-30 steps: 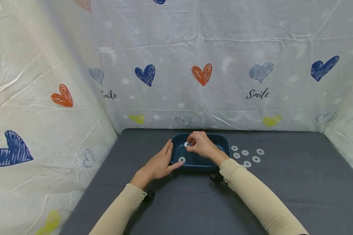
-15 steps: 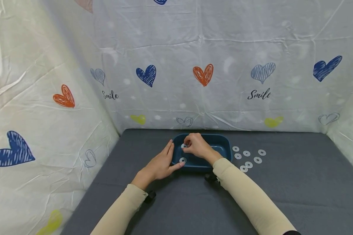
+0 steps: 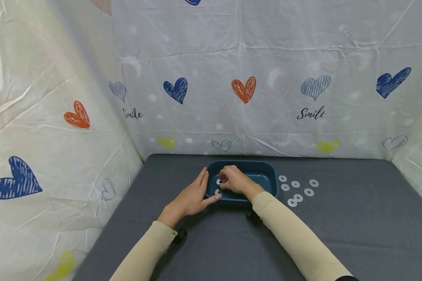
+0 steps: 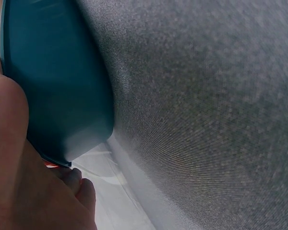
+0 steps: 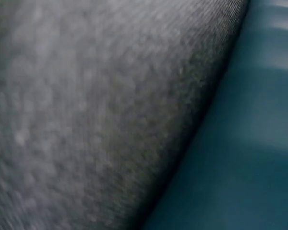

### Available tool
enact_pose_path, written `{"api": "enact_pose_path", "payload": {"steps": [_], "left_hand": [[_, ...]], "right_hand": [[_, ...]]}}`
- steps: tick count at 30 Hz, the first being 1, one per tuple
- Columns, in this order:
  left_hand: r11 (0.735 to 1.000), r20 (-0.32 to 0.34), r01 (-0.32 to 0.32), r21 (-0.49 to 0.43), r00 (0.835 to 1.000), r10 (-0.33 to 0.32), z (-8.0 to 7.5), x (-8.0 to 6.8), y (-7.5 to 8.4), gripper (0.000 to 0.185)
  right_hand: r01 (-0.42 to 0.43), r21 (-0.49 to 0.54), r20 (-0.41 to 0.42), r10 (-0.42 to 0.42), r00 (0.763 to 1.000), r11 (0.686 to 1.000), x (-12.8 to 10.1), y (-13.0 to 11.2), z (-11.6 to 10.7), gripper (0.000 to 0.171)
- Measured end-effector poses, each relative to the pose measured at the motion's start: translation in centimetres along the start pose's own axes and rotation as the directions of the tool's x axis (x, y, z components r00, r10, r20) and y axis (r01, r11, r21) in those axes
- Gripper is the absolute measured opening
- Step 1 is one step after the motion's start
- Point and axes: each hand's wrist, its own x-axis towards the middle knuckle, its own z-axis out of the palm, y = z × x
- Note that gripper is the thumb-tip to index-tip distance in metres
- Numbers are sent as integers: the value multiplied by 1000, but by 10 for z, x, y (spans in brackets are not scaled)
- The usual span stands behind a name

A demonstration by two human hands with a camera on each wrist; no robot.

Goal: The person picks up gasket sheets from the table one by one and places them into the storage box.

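Observation:
A dark blue rectangular tray [image 3: 260, 166] stands near the table's back edge. My left hand [image 3: 188, 199] rests against its left end, fingers straight along the outside and thumb over the near rim. In the left wrist view, the hand [image 4: 9, 158] touches the tray's outer wall [image 4: 62, 81]. Inside the tray, my right hand [image 3: 237, 180] pinches a white washer [image 3: 219, 181] at the left side. Another washer [image 3: 217, 192] lies in the near left corner, partly behind the left thumb. The right wrist view shows the tray wall [image 5: 249, 158] but no fingers.
Several loose white washers [image 3: 308, 192] lie on the grey tablecloth [image 3: 344, 210] to the right of the tray, two of them touching or overlapping. A white curtain [image 3: 204, 50] printed with hearts hangs behind the table and along its left side.
My right hand has moved left and toward me inside the tray, bringing its washer closer to the one in the corner. The left hand has stayed at the tray's end.

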Motion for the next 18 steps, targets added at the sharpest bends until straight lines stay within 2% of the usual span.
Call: {"api": "enact_pose_path", "payload": {"steps": [13,18], "left_hand": [[1000,-1,-13,-7,1000,13,-3,-1,2,104],[1000,-7,-16,-1,1000,16,-2,0,0,104]], "right_hand": [[35,-9,9,-35,999,999,0,3,2,23],[19,5,10,-19,1000,1000,-1,2,0,27]]}}
